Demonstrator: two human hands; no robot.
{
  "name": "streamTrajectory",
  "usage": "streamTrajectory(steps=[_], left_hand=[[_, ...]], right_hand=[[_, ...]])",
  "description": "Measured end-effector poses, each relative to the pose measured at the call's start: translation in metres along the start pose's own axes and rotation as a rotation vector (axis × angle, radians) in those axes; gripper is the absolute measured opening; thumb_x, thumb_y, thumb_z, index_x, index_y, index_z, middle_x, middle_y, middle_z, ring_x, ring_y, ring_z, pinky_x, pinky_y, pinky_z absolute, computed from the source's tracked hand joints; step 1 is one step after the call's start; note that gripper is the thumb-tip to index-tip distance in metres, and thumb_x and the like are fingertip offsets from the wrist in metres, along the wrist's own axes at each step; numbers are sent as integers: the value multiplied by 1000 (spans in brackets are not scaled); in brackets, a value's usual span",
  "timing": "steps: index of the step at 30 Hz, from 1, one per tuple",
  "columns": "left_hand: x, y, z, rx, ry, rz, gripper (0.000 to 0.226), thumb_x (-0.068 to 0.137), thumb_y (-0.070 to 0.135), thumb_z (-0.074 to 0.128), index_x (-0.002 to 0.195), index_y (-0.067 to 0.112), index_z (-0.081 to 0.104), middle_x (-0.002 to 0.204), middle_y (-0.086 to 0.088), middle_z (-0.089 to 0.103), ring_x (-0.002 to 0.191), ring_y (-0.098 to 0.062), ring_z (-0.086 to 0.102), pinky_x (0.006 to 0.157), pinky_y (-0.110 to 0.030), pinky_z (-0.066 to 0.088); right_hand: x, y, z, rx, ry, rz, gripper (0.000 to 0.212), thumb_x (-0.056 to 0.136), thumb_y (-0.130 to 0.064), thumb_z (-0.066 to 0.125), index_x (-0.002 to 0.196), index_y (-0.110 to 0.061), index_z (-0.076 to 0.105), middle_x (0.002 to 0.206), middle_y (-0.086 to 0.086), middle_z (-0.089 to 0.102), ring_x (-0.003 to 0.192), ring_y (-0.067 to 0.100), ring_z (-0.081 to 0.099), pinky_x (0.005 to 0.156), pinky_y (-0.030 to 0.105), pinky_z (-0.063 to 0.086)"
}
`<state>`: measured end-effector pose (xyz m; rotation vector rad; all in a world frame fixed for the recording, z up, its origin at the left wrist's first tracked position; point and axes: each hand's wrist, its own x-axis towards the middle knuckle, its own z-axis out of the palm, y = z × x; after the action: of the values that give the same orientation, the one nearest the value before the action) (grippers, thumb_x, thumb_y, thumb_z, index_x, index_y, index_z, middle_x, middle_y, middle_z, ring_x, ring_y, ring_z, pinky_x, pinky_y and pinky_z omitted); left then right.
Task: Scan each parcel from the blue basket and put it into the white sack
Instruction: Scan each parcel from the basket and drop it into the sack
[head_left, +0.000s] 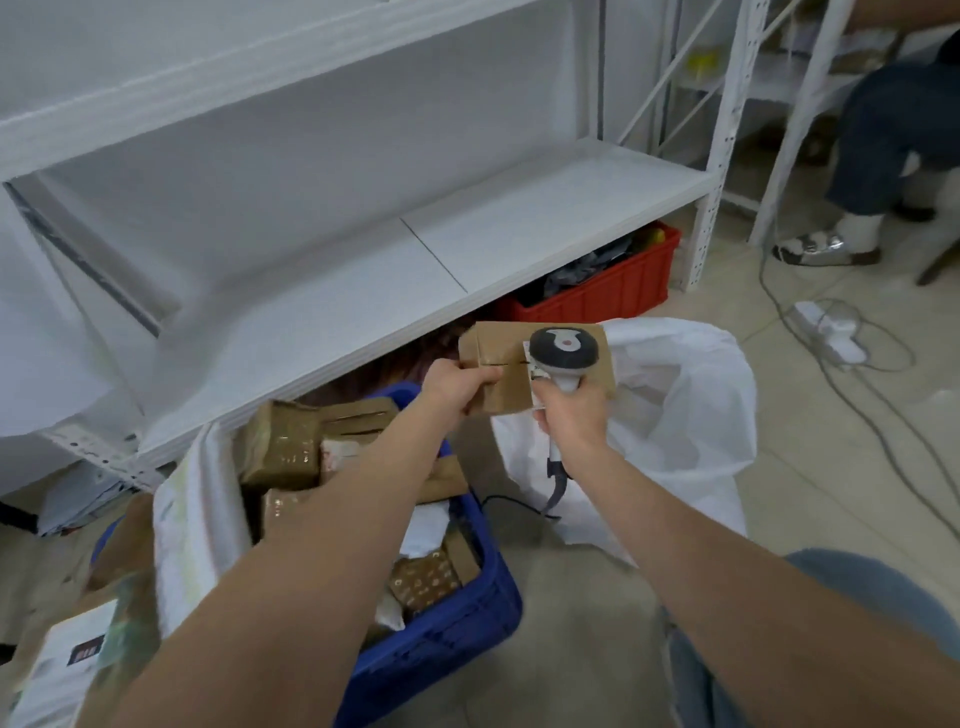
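Parcel (496, 358) — a flat brown cardboard one — sits at frame centre, held up between the blue basket (467, 621) at lower left and the white sack (691, 415) at right. The left hand (454, 387) pinches its left edge; the right hand (574, 418) grips the scanner (563, 349), whose head overlaps the parcel's right half.

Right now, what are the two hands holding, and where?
Left hand pinches the cardboard parcel by its left edge; right hand grips the scanner by its handle.
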<state>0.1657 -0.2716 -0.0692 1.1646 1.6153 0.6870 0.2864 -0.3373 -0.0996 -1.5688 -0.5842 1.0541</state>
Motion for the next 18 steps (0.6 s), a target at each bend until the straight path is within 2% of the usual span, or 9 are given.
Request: streamTrajectory(steps=[3, 5, 6, 8, 10, 12, 16, 18], left_hand=[[28, -18, 55, 56, -72, -45, 47, 77, 21, 77, 116, 2, 60, 108, -12, 68, 94, -24, 64, 72, -33, 54], [48, -29, 88, 102, -97, -73, 45, 79, 24, 75, 115, 3, 58, 107, -10, 66, 97, -24, 63, 79, -35, 54], [59, -35, 103, 125, -104, -85, 45, 79, 27, 75, 115, 4, 58, 107, -9, 65, 99, -25, 63, 84, -37, 54], [83, -50, 130, 141, -97, -110, 49, 80, 32, 73, 119, 5, 58, 112, -10, 65, 102, -27, 62, 91, -41, 53], [104, -66, 154, 158, -92, -154, 53, 82, 34, 71, 125, 6, 55, 120, -12, 63, 107, -29, 60, 93, -43, 52], [123, -80, 176, 192, -105, -187, 53, 85, 33, 69, 128, 6, 53, 124, -13, 61, 111, -31, 59, 96, -43, 50], [160, -94, 209, 228, -152, -189, 52, 87, 34, 66, 129, 6, 54, 125, -13, 61, 111, -30, 59, 96, -41, 50], [174, -97, 220, 295, -189, -180, 52, 89, 35, 63, 129, 4, 52, 125, -14, 60, 111, -30, 59, 93, -37, 50]], right_hand=[[39, 21, -22, -19, 122, 49, 15, 75, -29, 69, 77, -27, 53, 83, 8, 67, 83, 31, 68, 81, 50, 57], [64, 31, -35, -15, 195, 64, 21, 76, -24, 69, 74, -28, 49, 83, 7, 65, 86, 33, 67, 81, 51, 56], [77, 36, -41, -15, 210, 82, 20, 76, -24, 69, 77, -28, 49, 86, 7, 64, 88, 34, 66, 83, 52, 56], [102, 52, -51, -24, 222, 135, 23, 78, -26, 69, 95, -26, 55, 90, 4, 62, 89, 30, 64, 85, 50, 55], [125, 71, -60, -17, 233, 211, 35, 81, -24, 69, 113, -17, 57, 84, 1, 60, 75, 22, 62, 83, 49, 57], [145, 89, -66, 8, 245, 298, 34, 83, -20, 67, 114, -11, 58, 79, 1, 59, 66, 18, 59, 82, 50, 57], [176, 117, -70, -1, 224, 369, 25, 83, -16, 66, 105, -7, 60, 89, 8, 59, 84, 27, 59, 78, 38, 50], [186, 127, -70, -6, 204, 402, 22, 83, -16, 67, 101, -7, 59, 92, 9, 59, 89, 28, 58, 82, 38, 48]])
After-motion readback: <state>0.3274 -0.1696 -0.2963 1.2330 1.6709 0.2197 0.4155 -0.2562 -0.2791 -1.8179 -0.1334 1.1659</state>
